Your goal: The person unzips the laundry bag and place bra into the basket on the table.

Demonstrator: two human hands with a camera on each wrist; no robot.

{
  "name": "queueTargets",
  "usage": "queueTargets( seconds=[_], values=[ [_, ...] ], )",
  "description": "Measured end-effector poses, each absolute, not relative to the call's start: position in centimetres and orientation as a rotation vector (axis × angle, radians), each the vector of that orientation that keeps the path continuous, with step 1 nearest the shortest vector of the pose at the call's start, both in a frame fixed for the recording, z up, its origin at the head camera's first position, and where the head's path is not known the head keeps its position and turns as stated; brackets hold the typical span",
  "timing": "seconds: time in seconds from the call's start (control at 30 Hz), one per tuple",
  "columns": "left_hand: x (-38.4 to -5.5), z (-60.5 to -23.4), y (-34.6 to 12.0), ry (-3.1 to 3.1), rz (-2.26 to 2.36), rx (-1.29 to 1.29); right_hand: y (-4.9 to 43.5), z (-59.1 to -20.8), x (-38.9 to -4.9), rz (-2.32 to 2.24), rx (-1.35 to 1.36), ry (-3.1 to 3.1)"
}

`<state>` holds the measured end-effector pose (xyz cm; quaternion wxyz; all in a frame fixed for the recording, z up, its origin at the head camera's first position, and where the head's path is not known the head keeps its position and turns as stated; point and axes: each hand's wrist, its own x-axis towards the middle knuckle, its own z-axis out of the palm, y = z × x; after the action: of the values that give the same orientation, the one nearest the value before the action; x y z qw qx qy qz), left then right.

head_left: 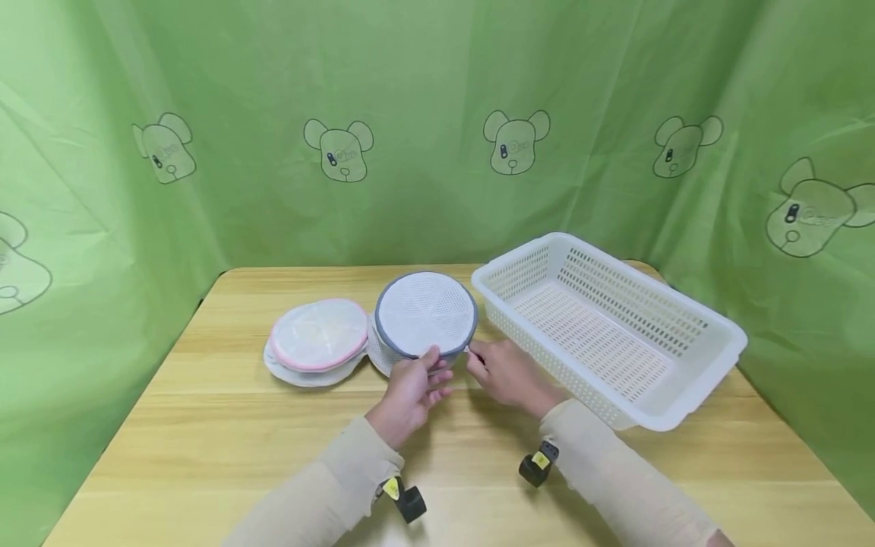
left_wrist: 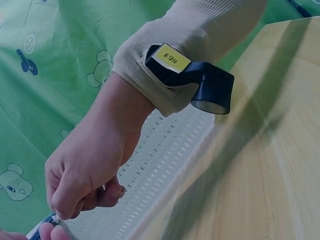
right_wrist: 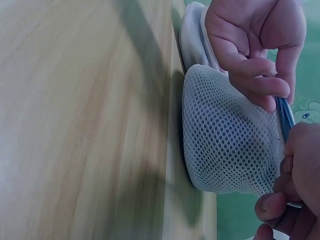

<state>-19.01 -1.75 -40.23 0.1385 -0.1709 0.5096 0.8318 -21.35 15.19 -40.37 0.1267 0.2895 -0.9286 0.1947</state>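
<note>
A round white mesh laundry bag (head_left: 427, 311) with a grey-blue zipped rim stands on the table in front of both hands. My left hand (head_left: 410, 391) pinches its near rim, thumb on top and the other fingers loosely bent below. Just to the right, my right hand (head_left: 509, 372) has its fingers curled and grips the small zipper pull (head_left: 468, 350) at the rim. The right wrist view shows the bag's mesh side (right_wrist: 230, 135) standing up, slightly bulged. From the left wrist view, the right hand (left_wrist: 90, 160) closes around the rim's end.
Left of the bag lies a pink-rimmed white mesh bag (head_left: 320, 334), flattened on top of another white piece (head_left: 301, 377). A large white perforated plastic basket (head_left: 547, 346) sits at the right, close by the right forearm. A green printed curtain (head_left: 424, 205) surrounds the wooden table (head_left: 225, 448).
</note>
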Motion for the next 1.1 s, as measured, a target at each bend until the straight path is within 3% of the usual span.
queueTargets(
  seconds=[1.1],
  values=[
    [-19.4, -39.9, -3.7, 1.548, 2.397, -0.539, 14.8, -40.0, -20.8, 0.493, 0.896, -2.625]
  ],
)
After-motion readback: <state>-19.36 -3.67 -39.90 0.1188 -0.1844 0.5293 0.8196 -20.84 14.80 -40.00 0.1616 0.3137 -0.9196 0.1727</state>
